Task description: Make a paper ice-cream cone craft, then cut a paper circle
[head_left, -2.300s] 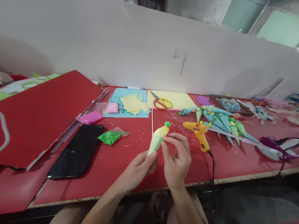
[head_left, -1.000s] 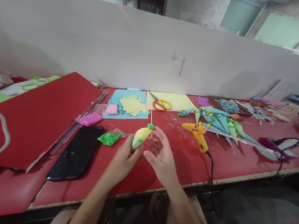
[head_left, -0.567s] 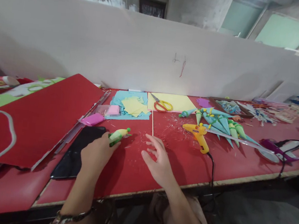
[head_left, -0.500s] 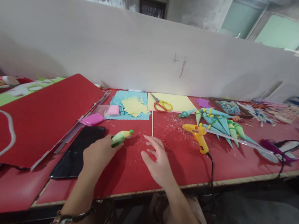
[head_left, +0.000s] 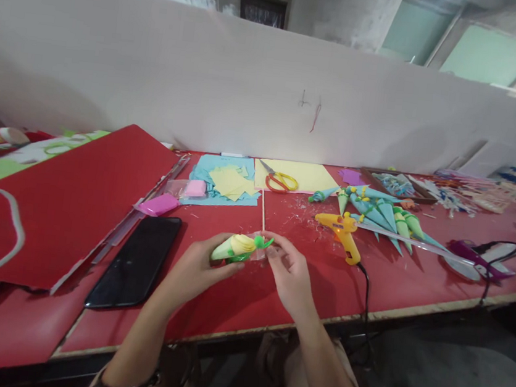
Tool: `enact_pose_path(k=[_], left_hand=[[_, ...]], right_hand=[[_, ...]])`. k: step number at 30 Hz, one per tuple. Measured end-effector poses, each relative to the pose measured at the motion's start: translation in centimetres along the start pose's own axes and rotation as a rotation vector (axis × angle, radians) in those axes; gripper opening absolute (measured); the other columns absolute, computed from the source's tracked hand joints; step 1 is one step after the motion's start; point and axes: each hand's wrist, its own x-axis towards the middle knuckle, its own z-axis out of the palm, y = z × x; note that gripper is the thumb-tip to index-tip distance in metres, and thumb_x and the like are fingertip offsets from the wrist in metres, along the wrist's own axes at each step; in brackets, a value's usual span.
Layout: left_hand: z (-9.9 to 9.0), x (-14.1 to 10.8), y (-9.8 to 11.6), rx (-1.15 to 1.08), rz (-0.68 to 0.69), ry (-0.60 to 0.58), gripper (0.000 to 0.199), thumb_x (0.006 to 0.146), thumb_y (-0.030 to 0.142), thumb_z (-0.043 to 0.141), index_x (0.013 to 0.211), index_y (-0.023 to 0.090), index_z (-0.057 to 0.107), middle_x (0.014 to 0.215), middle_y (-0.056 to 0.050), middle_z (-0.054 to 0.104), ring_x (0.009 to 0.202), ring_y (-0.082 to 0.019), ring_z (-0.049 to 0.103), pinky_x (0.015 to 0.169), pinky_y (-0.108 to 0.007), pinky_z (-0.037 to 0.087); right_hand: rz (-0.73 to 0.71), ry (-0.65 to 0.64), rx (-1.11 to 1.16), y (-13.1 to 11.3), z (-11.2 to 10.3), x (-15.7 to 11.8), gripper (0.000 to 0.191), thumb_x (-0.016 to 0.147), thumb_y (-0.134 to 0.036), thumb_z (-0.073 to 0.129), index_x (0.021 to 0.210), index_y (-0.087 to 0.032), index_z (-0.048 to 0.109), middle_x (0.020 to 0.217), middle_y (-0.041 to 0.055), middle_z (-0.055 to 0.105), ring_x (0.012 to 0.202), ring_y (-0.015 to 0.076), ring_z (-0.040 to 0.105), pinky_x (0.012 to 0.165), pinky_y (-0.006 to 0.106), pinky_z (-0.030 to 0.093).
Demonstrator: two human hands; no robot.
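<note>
paper cone [head_left: 235, 247] in left hand [head_left: 196, 267], right hand [head_left: 289, 271] seemingly touching tip

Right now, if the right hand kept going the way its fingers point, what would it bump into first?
The right hand points left, toward the paper cone that the left hand holds. Its fingertips already seem to be at the cone's green tip, so it would likely meet the cone first, then the left hand. Depth is hard to judge.

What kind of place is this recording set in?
Most likely a paper-craft workbench in a workshop. A long red table carries a glue gun, scissors on coloured paper sheets, and a row of finished paper cones; a plain partition board stands behind.
</note>
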Motion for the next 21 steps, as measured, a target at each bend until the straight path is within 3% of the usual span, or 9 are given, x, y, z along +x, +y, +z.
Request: enact_pose_path(k=[6,13,21], left_hand=[[-0.41,-0.2,0.01,0.013,-0.025,-0.003,0.04,0.073,0.034,0.057,0.108,0.015,0.057,0.101,-0.009,0.068,0.086,-0.023,0.062,0.077,-0.033,0.048],[-0.37,-0.28,0.46,0.016,-0.035,0.03,0.042,0.071,0.038,0.058,0.106,0.015,0.058,0.098,-0.008,0.069,0.084,-0.023,0.062,0.075,-0.032,0.048],[-0.37,-0.33,0.56,0.016,-0.044,0.032,0.041,0.07,0.038,0.058,0.104,0.013,0.059,0.095,-0.007,0.069,0.082,-0.023,0.062,0.074,-0.032,0.048]], right_hand=[[-0.053,0.003,0.134,-0.51,0.15,-0.15,0.02,0.077,-0.026,0.057,0.094,-0.022,0.067,0.092,0.0037,0.064,0.085,0.0157,0.061,0.074,0.027,0.051],[-0.111,-0.028,0.008,-0.19,-0.06,0.04,0.014,0.075,-0.02,0.059,0.083,-0.023,0.07,0.084,0.0033,0.063,0.08,0.016,0.061,0.068,0.026,0.051],[-0.197,0.066,-0.158,-0.04,-0.01,-0.14,0.013,0.078,-0.022,0.057,0.079,-0.022,0.069,0.084,0.0047,0.063,0.078,0.0162,0.06,0.068,0.026,0.05]])
